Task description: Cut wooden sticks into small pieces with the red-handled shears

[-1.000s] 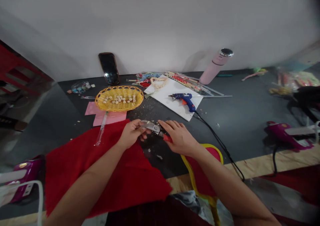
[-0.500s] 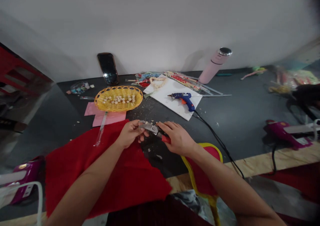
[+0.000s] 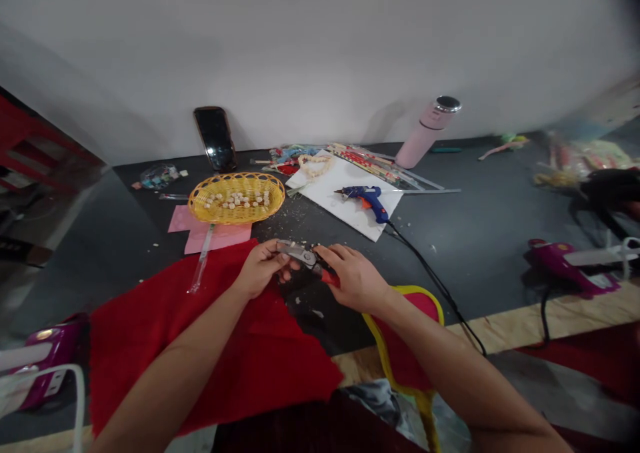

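Observation:
My right hand (image 3: pixel 356 277) is wrapped round the red handles of a pair of pruning shears (image 3: pixel 306 257). The silver blades point left, toward the fingers of my left hand (image 3: pixel 261 266). Those fingers are pinched together at the blade tips; whatever small piece lies between them is too small to make out. Beneath my left hand and forearm spreads a red cloth (image 3: pixel 215 346). Beyond the hands, a yellow woven basket (image 3: pixel 197 211) holds several small pale pieces. Pale crumbs are scattered on the dark table around the shears.
A blue glue gun (image 3: pixel 367 201) rests on a white board (image 3: pixel 320 189), its cord running to the front edge. Behind stand a phone (image 3: pixel 215 138) and a pink bottle (image 3: pixel 425 133). Pink paper (image 3: pixel 220 238) lies under the basket. Purple devices (image 3: pixel 565 266) sit at both sides.
The shears and my right hand have shifted very slightly left. My left hand stays at the blade tips, and the surrounding objects look the same.

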Demonstrator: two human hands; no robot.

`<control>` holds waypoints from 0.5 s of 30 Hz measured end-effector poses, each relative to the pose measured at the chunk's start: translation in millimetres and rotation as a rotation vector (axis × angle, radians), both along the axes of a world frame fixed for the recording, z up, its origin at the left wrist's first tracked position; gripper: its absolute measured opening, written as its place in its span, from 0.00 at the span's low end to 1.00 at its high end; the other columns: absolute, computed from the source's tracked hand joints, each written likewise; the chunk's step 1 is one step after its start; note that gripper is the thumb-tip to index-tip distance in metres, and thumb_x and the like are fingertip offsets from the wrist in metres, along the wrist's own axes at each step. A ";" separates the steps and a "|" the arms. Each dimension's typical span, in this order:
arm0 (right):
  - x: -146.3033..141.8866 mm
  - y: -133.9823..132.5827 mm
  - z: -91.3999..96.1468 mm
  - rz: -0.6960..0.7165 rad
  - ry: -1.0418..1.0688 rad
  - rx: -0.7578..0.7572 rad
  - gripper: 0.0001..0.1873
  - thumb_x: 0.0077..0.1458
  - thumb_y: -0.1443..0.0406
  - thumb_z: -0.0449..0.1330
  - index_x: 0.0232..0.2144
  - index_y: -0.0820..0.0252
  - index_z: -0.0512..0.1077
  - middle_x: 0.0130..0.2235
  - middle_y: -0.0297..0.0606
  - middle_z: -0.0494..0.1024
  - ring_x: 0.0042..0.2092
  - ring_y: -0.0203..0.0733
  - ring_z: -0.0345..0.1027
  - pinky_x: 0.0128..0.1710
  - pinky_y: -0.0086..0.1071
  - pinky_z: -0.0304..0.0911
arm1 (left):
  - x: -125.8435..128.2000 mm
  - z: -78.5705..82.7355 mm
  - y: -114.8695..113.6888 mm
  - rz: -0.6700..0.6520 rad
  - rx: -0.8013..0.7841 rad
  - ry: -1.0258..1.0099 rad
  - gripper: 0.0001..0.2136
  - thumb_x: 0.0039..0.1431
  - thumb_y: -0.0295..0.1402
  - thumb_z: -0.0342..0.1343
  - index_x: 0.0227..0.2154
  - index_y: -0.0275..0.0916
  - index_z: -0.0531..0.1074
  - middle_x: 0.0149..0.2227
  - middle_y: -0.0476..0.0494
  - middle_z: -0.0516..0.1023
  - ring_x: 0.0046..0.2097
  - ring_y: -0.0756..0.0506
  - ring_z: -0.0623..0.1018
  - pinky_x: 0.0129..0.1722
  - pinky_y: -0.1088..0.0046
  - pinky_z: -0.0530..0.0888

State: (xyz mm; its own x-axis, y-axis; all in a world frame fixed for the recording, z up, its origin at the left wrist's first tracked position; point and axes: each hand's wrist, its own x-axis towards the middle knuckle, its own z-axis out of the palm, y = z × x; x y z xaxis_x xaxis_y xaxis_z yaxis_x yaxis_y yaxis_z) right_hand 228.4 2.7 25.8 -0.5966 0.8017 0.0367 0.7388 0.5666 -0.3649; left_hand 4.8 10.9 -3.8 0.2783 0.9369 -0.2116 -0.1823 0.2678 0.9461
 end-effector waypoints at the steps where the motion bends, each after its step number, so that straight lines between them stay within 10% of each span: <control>1: -0.3 0.2 -0.5 -0.008 -0.002 0.002 0.33 0.47 0.68 0.54 0.58 0.62 0.56 0.51 0.47 0.67 0.50 0.49 0.61 0.50 0.41 0.57 | 0.2 -0.4 0.1 0.002 0.001 0.003 0.11 0.52 0.37 0.60 0.33 0.34 0.70 0.26 0.45 0.78 0.20 0.54 0.72 0.19 0.80 0.69; 15: -2.9 -0.3 0.3 -0.052 -0.068 0.030 0.37 0.48 0.67 0.54 0.61 0.59 0.51 0.54 0.46 0.65 0.51 0.51 0.58 0.48 0.42 0.55 | 10.4 7.5 -0.9 0.176 0.065 0.174 0.07 0.48 0.32 0.59 0.31 0.36 0.72 0.26 0.48 0.77 0.24 0.50 0.75 0.18 0.79 0.69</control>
